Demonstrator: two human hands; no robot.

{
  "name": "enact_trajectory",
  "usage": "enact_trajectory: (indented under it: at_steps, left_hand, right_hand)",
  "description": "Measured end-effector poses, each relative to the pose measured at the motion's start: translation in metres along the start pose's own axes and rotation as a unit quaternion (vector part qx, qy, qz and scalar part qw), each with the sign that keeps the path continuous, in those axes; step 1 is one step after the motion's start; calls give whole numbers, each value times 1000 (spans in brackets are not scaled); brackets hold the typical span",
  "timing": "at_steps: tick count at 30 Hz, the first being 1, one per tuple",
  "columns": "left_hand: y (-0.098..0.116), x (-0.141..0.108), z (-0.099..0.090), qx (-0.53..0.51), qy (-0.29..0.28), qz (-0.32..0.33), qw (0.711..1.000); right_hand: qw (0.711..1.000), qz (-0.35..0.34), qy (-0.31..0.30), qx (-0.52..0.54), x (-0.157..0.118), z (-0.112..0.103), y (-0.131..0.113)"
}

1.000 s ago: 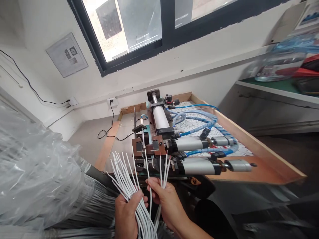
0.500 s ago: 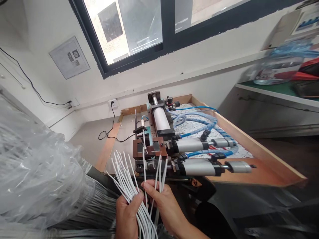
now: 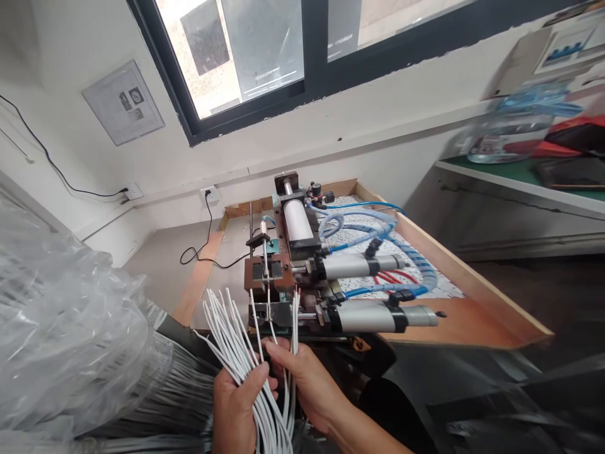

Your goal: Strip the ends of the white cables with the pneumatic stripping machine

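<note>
"What's at far left?"

"Clear plastic heaped over a mass of grey strands; I can't make out whether it's a bag."

"My left hand?"

"The left hand is curled tight, thumb pressed across a thick bunch of white wires. They stand before the machine, long axes running up and away from me, tips fanned and leaning left."

"And the right?"

"Just beside it. The right hand pinches a single wire at the thumb, aimed ahead into the machine's front; I can't tell whether it touches metal. A few other wires with reddish tips rise nearly upright behind the thumb."

"Containers beyond?"

"A low-walled wooden tray holds the machine and blue hoses. Far right, a clear bottle stands on a green-topped shelf, its contents too blurred to tell."
</note>
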State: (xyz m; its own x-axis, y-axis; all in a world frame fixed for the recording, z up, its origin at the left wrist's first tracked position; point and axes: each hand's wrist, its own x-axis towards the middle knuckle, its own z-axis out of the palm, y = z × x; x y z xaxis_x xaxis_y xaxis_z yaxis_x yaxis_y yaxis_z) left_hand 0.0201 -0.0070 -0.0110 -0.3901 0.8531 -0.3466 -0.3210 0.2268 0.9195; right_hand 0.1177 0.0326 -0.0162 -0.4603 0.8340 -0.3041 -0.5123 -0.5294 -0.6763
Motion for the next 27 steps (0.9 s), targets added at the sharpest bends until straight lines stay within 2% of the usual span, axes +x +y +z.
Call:
enact_trajectory:
  at_steps: [2,5,7,9,12,14,18,21,23,24,27]
  left_hand:
    - [0,0,-1,5,-29,19,999]
    - [0,1,-2,-12,-50,33,998]
    - [1,1,-2,-33,-39,20,999]
    - [2,0,-1,-55,-15,-8,998]
    - [5,-1,1,-80,17,-44,996]
    - [6,-2,2,-84,20,-52,995]
    - [6,-1,3,-75,14,-37,996]
    - [4,0,2,-75,10,-13,997]
    - [3,0,1,-76,-10,-2,997]
    - [3,0,0,-75,-23,0,997]
    - [4,-1,0,-63,-39,12,997]
  right_hand:
    - [999,2,-35,-2,-1,2,0]
    - [997,-70,12,-33,-3,3,2]
    - [992,-102,57,-47,-4,2,5]
    - [990,-99,93,-44,-4,0,7]
    - [989,-81,119,-24,1,-3,9]
    - [989,-77,125,-6,4,-4,8]
    - [993,-47,103,25,7,-1,2]
    - [999,6,4,32,5,2,1]
    - [999,11,-40,29,3,3,4]
    - [999,1,-41,25,2,3,5]
    - [998,-56,16,12,-3,2,9]
